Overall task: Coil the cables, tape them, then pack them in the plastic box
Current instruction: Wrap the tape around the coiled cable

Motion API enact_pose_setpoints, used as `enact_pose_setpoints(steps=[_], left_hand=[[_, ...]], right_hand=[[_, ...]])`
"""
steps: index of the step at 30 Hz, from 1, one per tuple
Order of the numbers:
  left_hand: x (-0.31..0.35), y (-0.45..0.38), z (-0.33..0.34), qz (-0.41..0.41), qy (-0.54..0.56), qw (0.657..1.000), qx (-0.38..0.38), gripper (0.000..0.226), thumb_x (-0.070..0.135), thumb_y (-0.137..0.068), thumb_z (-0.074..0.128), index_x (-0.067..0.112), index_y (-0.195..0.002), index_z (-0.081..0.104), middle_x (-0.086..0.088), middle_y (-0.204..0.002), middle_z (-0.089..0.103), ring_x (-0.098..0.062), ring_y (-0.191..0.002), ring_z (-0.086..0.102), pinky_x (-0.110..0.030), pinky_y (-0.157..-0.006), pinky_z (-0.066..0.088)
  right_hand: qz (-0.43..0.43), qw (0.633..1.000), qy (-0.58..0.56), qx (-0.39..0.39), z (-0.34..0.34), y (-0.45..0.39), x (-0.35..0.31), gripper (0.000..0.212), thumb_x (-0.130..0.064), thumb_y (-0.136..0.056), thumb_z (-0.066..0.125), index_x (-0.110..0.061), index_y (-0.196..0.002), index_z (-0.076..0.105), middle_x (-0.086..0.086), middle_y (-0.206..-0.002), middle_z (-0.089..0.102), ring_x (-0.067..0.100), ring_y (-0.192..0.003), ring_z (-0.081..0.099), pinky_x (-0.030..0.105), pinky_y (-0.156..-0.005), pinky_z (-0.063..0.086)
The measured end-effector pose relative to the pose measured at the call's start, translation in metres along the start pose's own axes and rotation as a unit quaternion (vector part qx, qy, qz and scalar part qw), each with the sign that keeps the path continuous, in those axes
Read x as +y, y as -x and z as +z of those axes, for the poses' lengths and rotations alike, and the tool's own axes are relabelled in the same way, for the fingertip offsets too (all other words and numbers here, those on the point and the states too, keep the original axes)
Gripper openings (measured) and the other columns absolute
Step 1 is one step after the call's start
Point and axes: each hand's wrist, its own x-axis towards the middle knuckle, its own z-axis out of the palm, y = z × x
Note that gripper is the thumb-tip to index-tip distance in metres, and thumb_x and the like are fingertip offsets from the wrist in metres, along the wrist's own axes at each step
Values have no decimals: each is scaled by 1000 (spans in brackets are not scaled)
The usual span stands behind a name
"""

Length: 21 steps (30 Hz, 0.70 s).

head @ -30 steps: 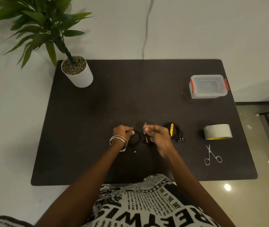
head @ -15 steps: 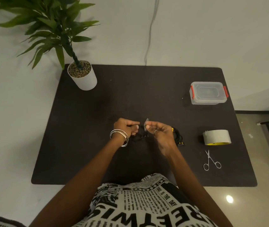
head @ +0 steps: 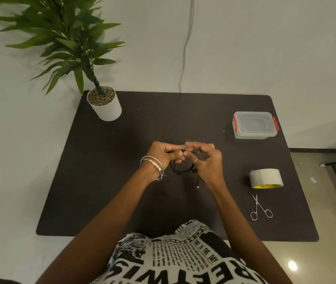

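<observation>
hands (head: 185, 155) pinch coiled cable (head: 182, 168) | tape bit blurred

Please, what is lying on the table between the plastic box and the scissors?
The tape roll lies between the plastic box and the scissors, apart from both. The head view shows this.

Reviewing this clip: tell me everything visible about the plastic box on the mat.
The plastic box is a small rectangular container of clear, slightly frosted plastic, with a lid closed on top and a red latch on each short end. It stands upright on the far right part of the dark mat, beyond the tape roll. Nothing touches it except the mat. No contents can be made out through the lid.
</observation>
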Motion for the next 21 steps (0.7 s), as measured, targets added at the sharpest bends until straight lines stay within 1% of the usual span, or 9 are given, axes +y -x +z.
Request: enact_pose_setpoints(steps=[2,4,6,9,11,13,15,18,21], left_hand=[[0,1,1,3,-9,1000,-3,28,-6,-81,65,-7,-109,64,-9,-83,71,-8,-69,70,-17,-66,56],[0,2,3,5,-17,1000,-2,28,-6,-81,66,-7,-109,64,-10,-83,71,-8,-69,70,-17,-66,56],[-1,2,6,4,-22,1000,2,28,-5,-80,66,-7,-108,65,-10,-83,71,-8,-69,70,-17,-66,56],[-5,1,7,6,-52,999,4,24,-2,-80,68,-1,-105,69,-9,-80,72,-9,-69,69,-18,-67,56],[-8,2,7,14,-76,997,-2,21,0,-80,69,3,-102,71,-11,-79,73,-12,-68,67,-19,-68,54],[-10,3,9,16,-85,996,-3,20,1,-80,69,4,-100,72,-14,-78,72,-11,-64,64,-20,-67,54],[-12,4,12,14,-85,996,8,22,0,-79,70,2,-101,71,-13,-78,72,-9,-60,65,-20,-65,55],[-14,3,16,4,-82,996,28,28,5,-75,76,5,-102,69,-8,-78,73,-18,-66,71,-25,-65,57],[-18,4,20,4,-105,994,40,19,7,-74,77,6,-92,71,-5,-72,73,-18,-64,71,-25,-64,58]], right_hand=[[-17,999,48,3,-2,-1,1,28,-9,-76,77,-29,-95,71,-6,-87,69,22,-96,57,33,-84,52],[-30,996,89,0,-4,0,1,28,-9,-76,76,-27,-97,71,-7,-87,68,17,-94,54,27,-81,50],[-48,991,128,-2,-5,1,2,28,-10,-76,76,-28,-98,71,-8,-87,66,15,-94,51,26,-80,46],[-67,979,194,2,-7,1,7,31,-15,-74,79,-24,-102,70,-6,-98,64,15,-100,53,28,-83,45],[-26,988,150,-22,-12,1,6,44,-13,-73,80,-18,-114,64,-2,-101,66,13,-98,62,23,-86,49],[38,993,101,-57,-16,1,2,58,-9,-74,79,-13,-126,54,-4,-89,70,6,-85,68,17,-82,52],[61,992,98,-58,-18,1,1,66,-8,-75,78,-11,-134,48,-5,-80,71,6,-79,69,18,-81,53],[83,992,93,-36,-18,3,3,72,-8,-76,77,-10,-139,42,-3,-78,70,10,-79,69,23,-84,53],[94,990,96,-37,-19,5,7,68,-7,-78,75,-9,-138,43,2,-78,71,13,-77,69,26,-82,55]])
